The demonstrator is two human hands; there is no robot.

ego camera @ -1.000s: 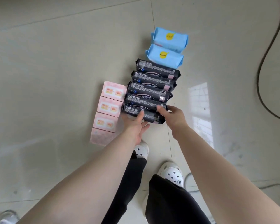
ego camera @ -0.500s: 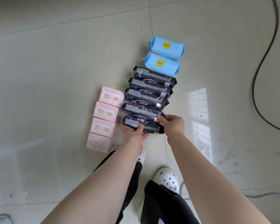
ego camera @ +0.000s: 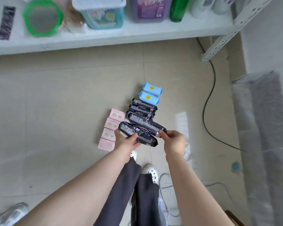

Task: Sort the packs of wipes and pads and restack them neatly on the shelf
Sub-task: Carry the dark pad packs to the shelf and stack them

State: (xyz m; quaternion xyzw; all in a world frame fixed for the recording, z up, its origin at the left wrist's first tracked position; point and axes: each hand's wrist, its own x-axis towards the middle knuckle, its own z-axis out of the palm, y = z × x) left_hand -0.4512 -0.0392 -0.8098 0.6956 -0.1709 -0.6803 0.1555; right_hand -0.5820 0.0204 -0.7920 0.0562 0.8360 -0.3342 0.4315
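1. The left hand (ego camera: 127, 141) and right hand (ego camera: 173, 142) each grasped an end of two black packs (ego camera: 142, 132), held above the floor (ego camera: 55, 111).
2. Three black packs (ego camera: 142, 110) lay beyond; pink packs (ego camera: 110, 129) left, blue packs (ego camera: 151, 92) farther.

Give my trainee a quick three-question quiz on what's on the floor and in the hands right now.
1. True or false: both hands hold black packs.
2. How many blue packs lie on the floor? A) one B) two C) four
3. Fill in: the pink packs lie to the ____ of the black row.

Key:
1. True: the left hand and right hand each grip an end of the two lifted black packs.
2. B: two blue packs.
3. Left: the pink packs sit left of the black packs on the floor.
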